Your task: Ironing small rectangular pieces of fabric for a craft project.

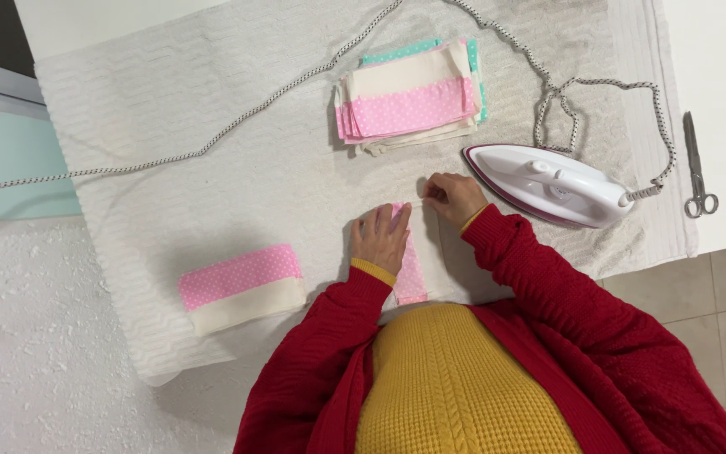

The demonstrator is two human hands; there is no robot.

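The towel (212,151) spread over the table is matt, cream terry cloth with a ribbed, nubbly weave. Under the left hand (381,238) lies a smooth cotton fabric piece (411,273), pink with white dots beside plain cream. At ten o'clock from it a folded piece (241,287) shows the same flat weave, as does the stack (409,101) at twelve o'clock. The iron (548,183) at two o'clock is glossy white plastic; its cord (212,139) is braided, speckled textile. The scissors (697,168) at three o'clock are dull metal. The cardigan sleeves (539,277) are chunky red knit.
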